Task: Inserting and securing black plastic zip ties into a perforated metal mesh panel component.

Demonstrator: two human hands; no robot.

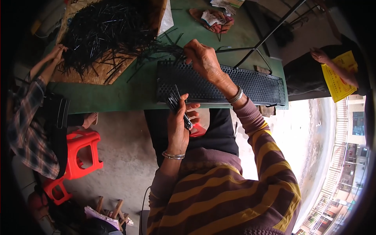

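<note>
My left hand [180, 124] is closed round a small bundle of thin black strips [173, 100], held upright just off the near edge of the table. Some of its fingers stick out to the right. Over the far left part of a black perforated tray [250, 87], my right hand [204, 59] is bent with its fingers pinched together. Loose black strips [166, 47] lie right beside those fingertips. Whether a strip is between them is hidden. The tray lies lengthwise on the green table [117, 96], its surface full of small holes.
A big heap of black strips [105, 33] lies on a brown board [88, 74] at the far left, where another person's hands [58, 53] touch it. Behind the tray rises a dark metal rod [270, 33]. Cloths [215, 19] lie at the back. A red stool [84, 150] stands left.
</note>
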